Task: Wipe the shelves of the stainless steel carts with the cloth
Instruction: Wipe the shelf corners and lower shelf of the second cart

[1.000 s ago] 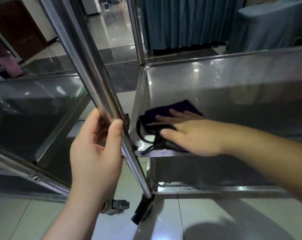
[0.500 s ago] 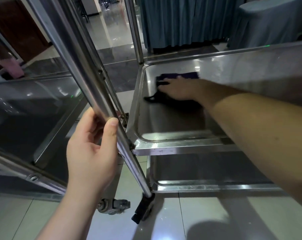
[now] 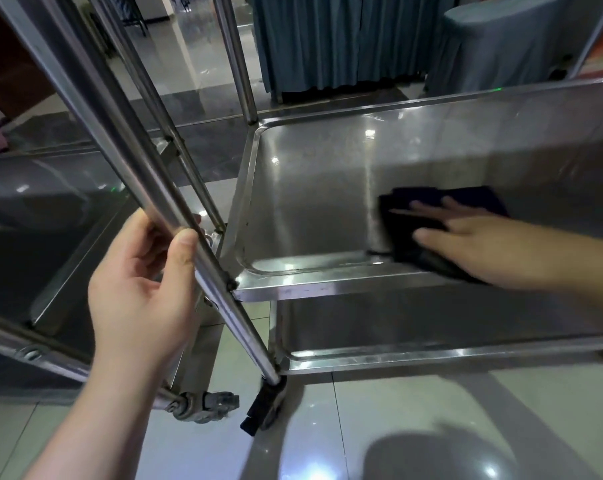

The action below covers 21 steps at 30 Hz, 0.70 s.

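On the cart's middle shelf (image 3: 310, 202), near its front lip, my right hand (image 3: 480, 240) presses the dark cloth (image 3: 414, 233) flat, fingers straight. Bare steel stretches leftward to the raised rim. My left hand (image 3: 144, 285) curls its fingers round the corner post (image 3: 175, 216).

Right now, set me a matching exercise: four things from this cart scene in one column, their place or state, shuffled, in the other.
Things:
1. left hand
2. right hand
3. dark cloth
4. black caster wheel

Places or states:
A. on the tiled floor, under the cart's corner post
B. pressed flat on the cloth, fingers straight
C. curled round a slanting steel post
D. spread on the middle shelf

Pairs: 1-C, 2-B, 3-D, 4-A
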Tool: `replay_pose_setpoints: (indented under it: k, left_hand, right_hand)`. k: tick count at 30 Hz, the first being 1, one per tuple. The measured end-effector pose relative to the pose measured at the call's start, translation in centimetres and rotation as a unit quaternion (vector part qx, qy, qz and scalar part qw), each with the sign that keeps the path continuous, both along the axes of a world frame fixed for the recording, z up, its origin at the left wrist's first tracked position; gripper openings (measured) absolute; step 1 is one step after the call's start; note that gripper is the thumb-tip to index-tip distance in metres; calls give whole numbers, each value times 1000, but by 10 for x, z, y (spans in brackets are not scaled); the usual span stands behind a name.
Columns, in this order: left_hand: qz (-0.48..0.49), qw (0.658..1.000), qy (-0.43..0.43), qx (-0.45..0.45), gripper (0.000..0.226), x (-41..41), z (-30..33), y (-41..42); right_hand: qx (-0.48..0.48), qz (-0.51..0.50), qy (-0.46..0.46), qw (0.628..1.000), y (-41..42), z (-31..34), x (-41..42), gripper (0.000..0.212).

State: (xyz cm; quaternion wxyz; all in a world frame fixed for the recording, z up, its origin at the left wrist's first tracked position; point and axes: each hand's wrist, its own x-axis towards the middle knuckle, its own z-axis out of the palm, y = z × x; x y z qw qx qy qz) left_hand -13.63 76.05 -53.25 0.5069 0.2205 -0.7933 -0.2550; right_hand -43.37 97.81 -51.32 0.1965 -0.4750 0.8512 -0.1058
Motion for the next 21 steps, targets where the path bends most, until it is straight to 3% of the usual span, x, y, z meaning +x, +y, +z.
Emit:
replay_pose_setpoints:
  k: [2,5,9,15,21]
  left_hand:
    - [0,1000,-2,2,14,-2,0,2]
    - [9,1000,-9,9,10,-2,0,6]
    - [20,1000,-3,11,15,-3,2,10]
    - [83,996,-41,6,14,-8,1,18]
    - [138,988,-74,-12,11,-12,5,26]
  right_hand:
    - [-7,-96,1,995,16,-3,-31,44]
    - [6,-192,24,981,1,-9,-48,53]
    - [13,-110,49,993,-74,-9,-11,59]
    - [-21,135,52,989,-166,-11,85,58]
    - [-30,130,32,991,-153,-15,71,59]
